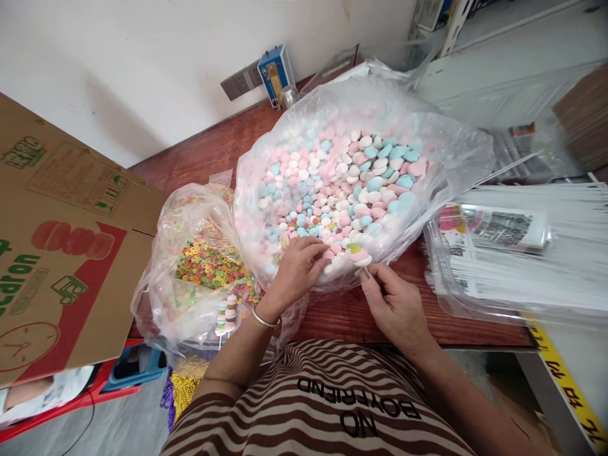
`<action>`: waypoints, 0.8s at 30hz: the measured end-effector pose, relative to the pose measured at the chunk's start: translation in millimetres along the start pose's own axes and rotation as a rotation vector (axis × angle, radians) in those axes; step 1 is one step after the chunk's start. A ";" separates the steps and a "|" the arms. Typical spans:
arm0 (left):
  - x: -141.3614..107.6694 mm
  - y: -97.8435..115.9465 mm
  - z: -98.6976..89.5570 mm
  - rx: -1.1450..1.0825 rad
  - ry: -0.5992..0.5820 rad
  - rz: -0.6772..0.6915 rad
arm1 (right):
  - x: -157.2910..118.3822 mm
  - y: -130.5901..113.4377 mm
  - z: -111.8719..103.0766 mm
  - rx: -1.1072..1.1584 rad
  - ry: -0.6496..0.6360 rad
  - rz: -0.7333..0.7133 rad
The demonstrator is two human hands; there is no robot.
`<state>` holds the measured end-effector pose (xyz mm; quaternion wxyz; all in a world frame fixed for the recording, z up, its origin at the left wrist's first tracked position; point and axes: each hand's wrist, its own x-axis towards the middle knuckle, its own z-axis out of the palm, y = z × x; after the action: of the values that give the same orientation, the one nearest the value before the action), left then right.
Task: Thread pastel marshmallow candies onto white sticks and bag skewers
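A large clear plastic bag [441, 209] lies spread on the table, filled with pink, white and blue marshmallow-like candies [365, 177]. Over its near edge, my left hand [301, 266] has thumb and fingertips closed around what looks like a pink candy [329, 254]. Just to the right, my right hand [396, 307] pinches a thin white stick. On top of that stick sits a candy skewer [358, 254] with white, pink and yellow-green pieces. Two finished-looking candy skewers [227, 313] lie on a smaller bag at the left.
That smaller clear bag [164, 278] holds colourful ring-shaped pieces [209, 269]. A cardboard box [71, 240] stands at far left. At right, a clear plastic tray [441, 291] contains many white sticks [565, 253]. A blue device [277, 75] sits by the wall socket [241, 80].
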<state>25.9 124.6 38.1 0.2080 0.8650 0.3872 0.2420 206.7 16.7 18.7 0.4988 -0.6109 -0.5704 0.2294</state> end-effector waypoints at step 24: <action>37.8 -11.3 8.6 0.181 -0.056 -0.006 | 5.2 6.8 -4.2 0.022 0.025 0.003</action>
<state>46.5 159.2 34.8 0.1405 0.8856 0.4039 0.1813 214.7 21.1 16.0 0.5123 -0.6089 -0.5607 0.2288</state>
